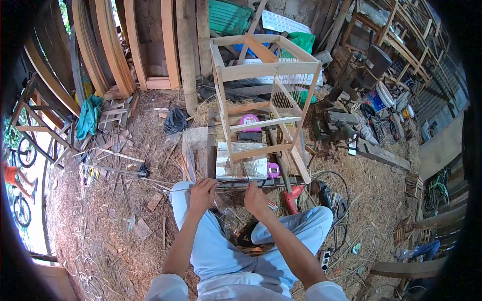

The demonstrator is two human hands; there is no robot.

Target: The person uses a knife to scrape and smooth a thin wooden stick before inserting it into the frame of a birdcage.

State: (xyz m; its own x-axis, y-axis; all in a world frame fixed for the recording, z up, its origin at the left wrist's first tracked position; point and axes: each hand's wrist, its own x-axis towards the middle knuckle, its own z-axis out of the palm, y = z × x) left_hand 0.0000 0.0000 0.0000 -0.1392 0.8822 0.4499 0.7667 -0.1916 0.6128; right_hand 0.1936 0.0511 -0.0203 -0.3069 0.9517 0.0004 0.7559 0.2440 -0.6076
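Note:
My left hand is closed over my left knee, and a thin stick pokes out from its left side. My right hand is closed round a thin dark tool that points away from me; its exact kind is too small to make out. Just beyond both hands lies a board with worn white paint. Over it stands an open wooden frame, its right side strung with thin upright rods. A pink and purple round item sits at the board's right edge.
A red tool with a cord lies right of my hands, near a dark power tool. Another pink round item is behind the frame's crossbar. A power strip lies by my right leg. Shavings cover the floor; a person is outside left.

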